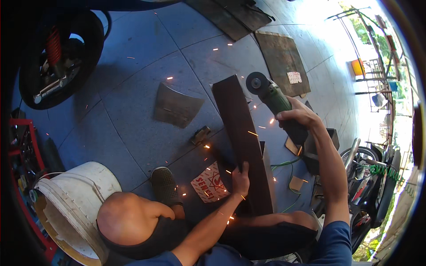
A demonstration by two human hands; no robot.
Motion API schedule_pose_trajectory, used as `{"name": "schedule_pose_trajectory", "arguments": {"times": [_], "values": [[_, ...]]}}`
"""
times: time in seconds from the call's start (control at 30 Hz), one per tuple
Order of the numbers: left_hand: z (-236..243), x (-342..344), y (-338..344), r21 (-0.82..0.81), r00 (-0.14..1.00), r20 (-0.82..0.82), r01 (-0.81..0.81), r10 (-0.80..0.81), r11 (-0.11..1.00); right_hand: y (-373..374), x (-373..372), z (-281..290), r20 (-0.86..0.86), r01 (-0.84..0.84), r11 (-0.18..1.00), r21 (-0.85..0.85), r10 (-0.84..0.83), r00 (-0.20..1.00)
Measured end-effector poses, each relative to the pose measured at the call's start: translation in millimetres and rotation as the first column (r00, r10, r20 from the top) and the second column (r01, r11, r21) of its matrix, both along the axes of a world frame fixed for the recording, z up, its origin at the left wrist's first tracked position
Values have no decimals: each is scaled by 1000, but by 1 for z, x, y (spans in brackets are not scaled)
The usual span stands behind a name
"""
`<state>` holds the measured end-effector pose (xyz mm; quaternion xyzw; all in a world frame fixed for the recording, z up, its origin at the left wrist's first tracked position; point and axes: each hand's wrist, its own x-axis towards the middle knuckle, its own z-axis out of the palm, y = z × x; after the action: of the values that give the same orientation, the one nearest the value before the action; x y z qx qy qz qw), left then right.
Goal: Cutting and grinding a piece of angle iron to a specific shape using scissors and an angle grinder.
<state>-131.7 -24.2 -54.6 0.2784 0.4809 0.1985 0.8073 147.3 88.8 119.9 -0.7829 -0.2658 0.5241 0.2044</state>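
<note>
My right hand is wrapped round the body of a green and black angle grinder. Its round cutting disc is beside the far end of a long dark brown rectangular metal tube; I cannot tell if they touch. Orange sparks fly across the whole view. Nearer to me, my left hand grips the tube's left side, thumb on top and fingers partly hidden. Left of the tube lie a bent grey metal sheet and a small metal block.
A white bucket lies tipped at the left, near a black tub of metal parts. Flat dark sheets rest on the tiled floor ahead. A green cable and a motorcycle are at the right. My shoe stands near printed cardboard.
</note>
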Motion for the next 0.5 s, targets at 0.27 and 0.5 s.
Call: {"name": "schedule_pose_trajectory", "arguments": {"times": [0.27,0.5], "values": [[2,0,1,-128,999,31,-24,28,992,-3,4,-11,-59,-20,999,36,23,998],[-2,-2,1,-122,998,44,-43,49,992,-1,-3,-12,-70,-41,999,19,42,997]]}}
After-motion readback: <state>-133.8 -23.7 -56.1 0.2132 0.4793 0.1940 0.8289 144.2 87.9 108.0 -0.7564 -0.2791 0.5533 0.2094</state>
